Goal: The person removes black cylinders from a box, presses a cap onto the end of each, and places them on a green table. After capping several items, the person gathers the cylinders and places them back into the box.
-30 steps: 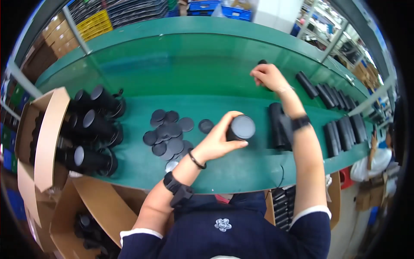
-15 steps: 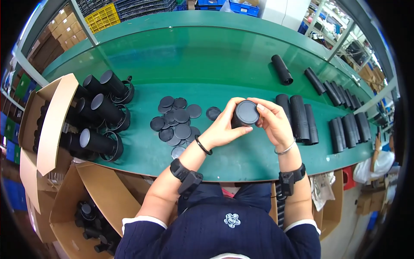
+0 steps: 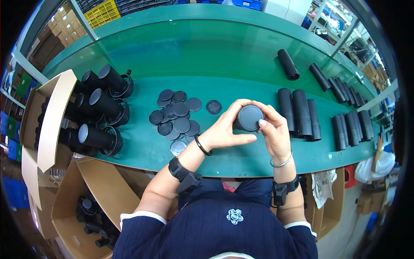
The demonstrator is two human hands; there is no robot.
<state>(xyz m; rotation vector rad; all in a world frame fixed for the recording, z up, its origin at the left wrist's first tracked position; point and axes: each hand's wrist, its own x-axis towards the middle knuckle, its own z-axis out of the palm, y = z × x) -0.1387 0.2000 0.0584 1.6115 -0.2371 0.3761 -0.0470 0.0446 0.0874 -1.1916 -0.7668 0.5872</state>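
The person is holding a black tube point(image 3: 246, 120) between both hands above the near part of the green table point(image 3: 258, 64), roughly at the middle of the view. The tube's long axis is pointing up toward the camera, so only its round capped end point(image 3: 250, 118) is showing. The left hand point(image 3: 226, 129) is wrapping the tube from the left, fingers curled around its far side and thumb stretched along the near side. The right hand point(image 3: 272, 129) is closing in from the right, its fingertips point(image 3: 261, 123) pressing on the cap's rim. Both hands are equally near, each touching the tube. To the left, a loose pile of black caps point(image 3: 176, 115) is lying on the table; to the right, finished black tubes point(image 3: 299, 113) are lying side by side.
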